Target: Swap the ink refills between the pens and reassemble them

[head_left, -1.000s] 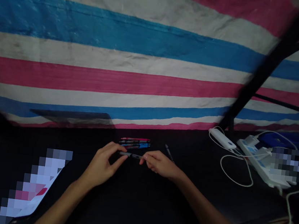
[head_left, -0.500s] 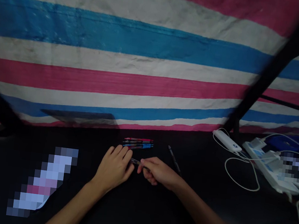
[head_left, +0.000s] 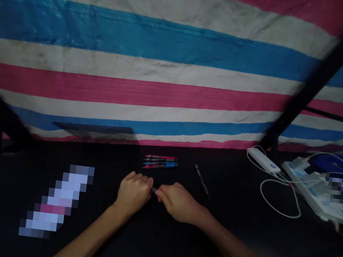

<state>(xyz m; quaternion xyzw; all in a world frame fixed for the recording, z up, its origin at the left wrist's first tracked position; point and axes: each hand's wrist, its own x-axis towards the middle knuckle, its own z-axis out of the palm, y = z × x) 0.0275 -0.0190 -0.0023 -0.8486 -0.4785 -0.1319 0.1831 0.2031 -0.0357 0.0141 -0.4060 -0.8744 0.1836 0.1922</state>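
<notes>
My left hand [head_left: 135, 190] is closed around one end of a dark pen [head_left: 154, 189], low over the black table. The fingers of my right hand [head_left: 178, 200] pinch the other end, so only a short stretch of the pen shows between the two fists. Just beyond my hands several pens [head_left: 161, 163] with red and blue parts lie side by side. A single dark pen [head_left: 201, 181] rests at a slant to the right, apart from that group.
On the right a white power strip [head_left: 316, 196] lies with plugs and looping cables, beside a white adapter [head_left: 263, 159]. A blurred-out pale item [head_left: 58, 202] is on the left. Behind the black table [head_left: 98, 240] hangs a striped sheet [head_left: 165, 73], with dark frame bars at both sides.
My left hand has curled into a tighter fist around the pen, and the two hands are closer together. Less of the pen shows between them. The view has shifted slightly.
</notes>
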